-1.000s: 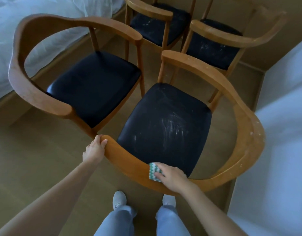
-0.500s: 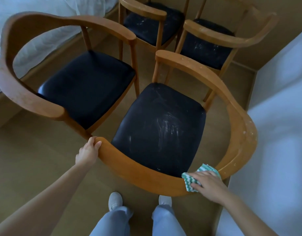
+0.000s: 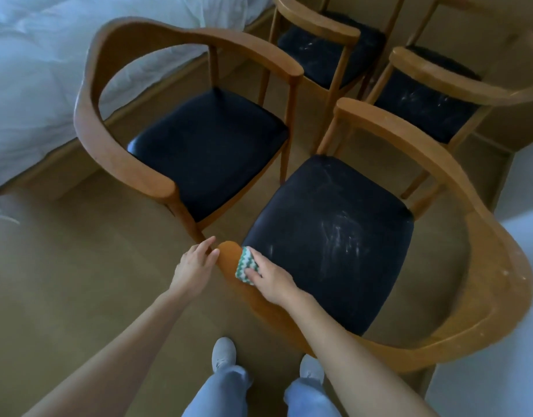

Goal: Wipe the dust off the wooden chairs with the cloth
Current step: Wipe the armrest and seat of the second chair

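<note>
At the near end of the closest chair [image 3: 484,296], where its curved wooden rail stops, the right hand [image 3: 269,281] presses a folded green-and-white zigzag cloth [image 3: 246,266] onto the wood, grip curled around it. Left hand [image 3: 193,266] just beside, fingers loosely extended at the rail tip, grip slack, holding nothing. Black seat [image 3: 334,236] carries pale dust streaks. Second chair [image 3: 115,152] stands close alongside, seat dark and glossy. Two more chairs behind, seats streaked. White bedding [image 3: 48,70] far left.
</note>
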`<state>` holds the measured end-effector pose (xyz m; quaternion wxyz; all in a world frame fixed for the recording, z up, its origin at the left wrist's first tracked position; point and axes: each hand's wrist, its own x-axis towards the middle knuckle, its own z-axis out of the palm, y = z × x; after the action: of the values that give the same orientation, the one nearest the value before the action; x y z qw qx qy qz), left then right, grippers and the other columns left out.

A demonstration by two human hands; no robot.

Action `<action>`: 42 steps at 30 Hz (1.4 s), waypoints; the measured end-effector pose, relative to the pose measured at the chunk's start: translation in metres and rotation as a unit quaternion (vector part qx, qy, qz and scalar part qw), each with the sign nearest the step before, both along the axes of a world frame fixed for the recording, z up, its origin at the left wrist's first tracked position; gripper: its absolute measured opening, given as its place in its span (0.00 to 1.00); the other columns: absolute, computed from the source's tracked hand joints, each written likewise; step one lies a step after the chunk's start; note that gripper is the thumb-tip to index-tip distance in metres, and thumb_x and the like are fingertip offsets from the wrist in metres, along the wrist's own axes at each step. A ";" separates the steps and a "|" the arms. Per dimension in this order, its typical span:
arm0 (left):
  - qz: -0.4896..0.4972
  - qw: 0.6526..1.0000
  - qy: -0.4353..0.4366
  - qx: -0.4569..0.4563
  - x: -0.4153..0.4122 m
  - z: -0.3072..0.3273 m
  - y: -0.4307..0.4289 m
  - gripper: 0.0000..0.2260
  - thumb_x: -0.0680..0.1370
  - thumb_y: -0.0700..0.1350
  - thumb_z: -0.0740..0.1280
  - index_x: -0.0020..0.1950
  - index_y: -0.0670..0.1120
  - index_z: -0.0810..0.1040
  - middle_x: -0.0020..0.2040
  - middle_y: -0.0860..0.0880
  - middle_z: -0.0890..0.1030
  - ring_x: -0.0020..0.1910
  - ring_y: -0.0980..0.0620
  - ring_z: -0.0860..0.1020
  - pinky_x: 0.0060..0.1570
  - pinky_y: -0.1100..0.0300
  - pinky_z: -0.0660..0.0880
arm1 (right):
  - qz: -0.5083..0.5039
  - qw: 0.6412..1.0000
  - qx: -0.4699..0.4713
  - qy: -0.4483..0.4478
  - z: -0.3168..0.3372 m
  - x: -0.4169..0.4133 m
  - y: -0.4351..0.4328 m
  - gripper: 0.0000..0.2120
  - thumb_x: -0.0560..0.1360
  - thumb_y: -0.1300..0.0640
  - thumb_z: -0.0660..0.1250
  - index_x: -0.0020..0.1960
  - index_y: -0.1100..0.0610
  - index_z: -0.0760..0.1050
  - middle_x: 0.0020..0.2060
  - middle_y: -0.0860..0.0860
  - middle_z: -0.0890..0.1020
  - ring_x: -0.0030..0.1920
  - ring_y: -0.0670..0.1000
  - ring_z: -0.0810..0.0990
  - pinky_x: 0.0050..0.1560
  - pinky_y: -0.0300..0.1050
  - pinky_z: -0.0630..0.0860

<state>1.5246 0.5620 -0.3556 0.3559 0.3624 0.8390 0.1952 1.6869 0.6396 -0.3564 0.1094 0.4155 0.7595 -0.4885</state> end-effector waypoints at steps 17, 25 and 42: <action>0.049 0.997 -0.048 0.042 -0.038 -0.008 -0.028 0.19 0.82 0.49 0.56 0.73 0.49 0.65 0.70 0.46 0.68 0.69 0.47 0.66 0.69 0.53 0.62 | 0.426 0.857 0.289 -0.030 0.018 -0.055 -0.001 0.21 0.82 0.48 0.48 0.67 0.54 0.72 0.70 0.48 0.69 0.75 0.48 0.54 0.74 0.57 0.46; -0.035 0.994 -0.029 0.104 -0.029 0.005 -0.025 0.21 0.81 0.49 0.58 0.74 0.50 0.62 0.74 0.50 0.63 0.72 0.52 0.61 0.69 0.57 0.60 | 0.037 0.974 0.166 0.152 0.002 -0.011 -0.043 0.27 0.78 0.51 0.61 0.74 0.42 0.55 0.75 0.38 0.51 0.75 0.40 0.51 0.71 0.42 0.56; 0.159 0.943 -0.263 0.127 0.022 -0.026 0.015 0.16 0.81 0.49 0.58 0.69 0.50 0.65 0.55 0.49 0.79 0.50 0.51 0.80 0.54 0.48 0.77 | -0.152 0.986 0.064 0.027 0.016 0.029 -0.033 0.26 0.80 0.52 0.59 0.75 0.46 0.54 0.73 0.42 0.61 0.73 0.44 0.59 0.69 0.39 0.58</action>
<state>1.5465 0.5775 -0.3813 0.4789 0.2020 0.7309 0.4424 1.7157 0.6067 -0.3401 -0.0136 0.5188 0.7199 -0.4609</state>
